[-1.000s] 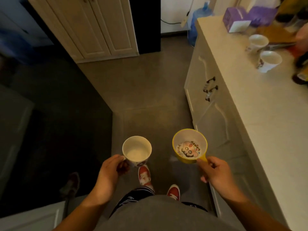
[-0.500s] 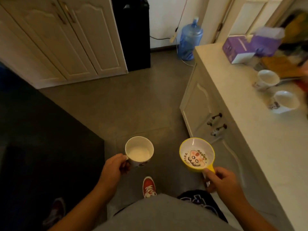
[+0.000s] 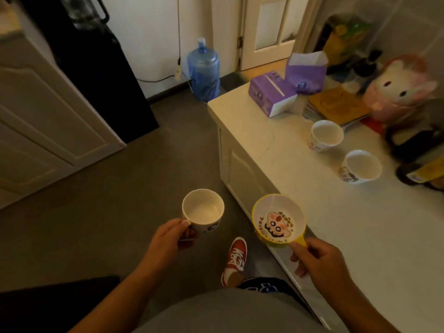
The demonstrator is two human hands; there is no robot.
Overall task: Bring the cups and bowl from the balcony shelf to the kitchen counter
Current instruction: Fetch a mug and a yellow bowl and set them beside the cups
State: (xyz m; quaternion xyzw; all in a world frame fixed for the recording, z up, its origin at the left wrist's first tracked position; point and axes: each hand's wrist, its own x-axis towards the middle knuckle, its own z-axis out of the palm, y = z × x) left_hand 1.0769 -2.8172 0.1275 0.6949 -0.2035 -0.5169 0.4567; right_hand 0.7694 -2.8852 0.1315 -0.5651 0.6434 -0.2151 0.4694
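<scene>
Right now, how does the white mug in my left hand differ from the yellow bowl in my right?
The white ceramic mug is deep and plain inside; the yellow-rimmed bowl is shallow with a cartoon face inside. The left hand grips the mug's handle; the right hand pinches the bowl's yellow tab. Both are empty.

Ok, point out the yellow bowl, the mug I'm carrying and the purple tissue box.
yellow bowl (image 3: pixel 276 221): head view, cartoon print inside it.
mug (image 3: pixel 203 211): head view, pale inside bottom.
purple tissue box (image 3: pixel 264 91): head view, its top face.
</scene>
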